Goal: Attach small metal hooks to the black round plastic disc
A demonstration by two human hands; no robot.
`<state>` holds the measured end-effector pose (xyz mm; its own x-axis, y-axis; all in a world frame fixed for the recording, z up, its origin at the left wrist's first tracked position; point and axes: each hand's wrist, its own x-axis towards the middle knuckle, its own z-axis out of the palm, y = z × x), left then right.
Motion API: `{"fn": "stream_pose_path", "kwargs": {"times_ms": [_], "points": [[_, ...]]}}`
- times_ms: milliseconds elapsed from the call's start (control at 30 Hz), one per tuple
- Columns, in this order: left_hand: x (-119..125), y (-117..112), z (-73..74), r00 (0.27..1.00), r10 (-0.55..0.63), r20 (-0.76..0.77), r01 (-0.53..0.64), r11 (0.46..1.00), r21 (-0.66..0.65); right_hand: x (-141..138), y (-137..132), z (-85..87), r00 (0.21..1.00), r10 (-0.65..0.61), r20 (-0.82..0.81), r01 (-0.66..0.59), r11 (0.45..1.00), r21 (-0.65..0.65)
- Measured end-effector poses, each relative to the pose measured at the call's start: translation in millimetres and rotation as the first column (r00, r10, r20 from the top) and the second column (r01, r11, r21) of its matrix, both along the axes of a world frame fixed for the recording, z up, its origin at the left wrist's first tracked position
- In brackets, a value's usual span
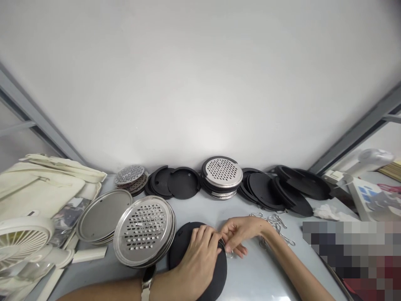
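A black round plate (183, 234) lies on the table in front of me. My left hand (200, 255), with a watch on its wrist, presses down on it, fingers bent toward its right edge. At that edge my right hand (233, 236) is closed in a pinch around a small metal wire clip (230, 253), mostly hidden by the fingers. Whether the clip passes through the plate, I cannot tell. To the right lies a loose heap of similar wire clips (282, 228). Left of the plate is a stack of round metal grater discs (145, 232).
Plain metal discs (105, 215) are stacked farther left, beside a white fan (23, 242) and a cream bag (40, 184). Along the wall stand smaller graters (129, 174), black lids (184, 184), a grater-topped stack (222, 171) and more black plates (269, 190).
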<state>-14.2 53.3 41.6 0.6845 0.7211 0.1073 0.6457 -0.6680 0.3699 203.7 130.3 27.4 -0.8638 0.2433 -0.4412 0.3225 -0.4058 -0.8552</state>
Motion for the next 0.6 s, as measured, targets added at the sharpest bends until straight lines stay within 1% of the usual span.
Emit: {"fn": "stream_pose_path", "kwargs": {"times_ms": [133,233,333,467,600], "points": [[-1.0,-0.1,0.8,1.000,-0.018,0.004,0.018,1.000,0.005,-0.6,-0.9,1.2,1.000,-0.001,0.000,0.001,1.000,-0.005],[-1.5,0.2,-2.0,0.999,-0.045,-0.003,0.045,0.999,0.027,-0.8,-1.1,1.6,1.000,0.001,-0.001,-0.001,1.000,-0.011],[-1.6,0.5,-3.8,0.999,-0.048,-0.014,0.049,0.997,0.052,-0.7,-0.8,1.0,1.000,0.001,0.000,-0.001,1.000,-0.016],[-1.5,1.1,-2.1,0.997,-0.073,-0.037,0.075,0.995,0.064,-0.1,-0.6,-0.5,1.000,-0.002,0.000,0.002,1.000,-0.020],[-0.6,0.9,-2.5,0.996,-0.068,-0.053,0.072,0.994,0.079,0.2,-0.7,-1.3,1.000,-0.003,-0.003,0.003,1.000,-0.021]]}}
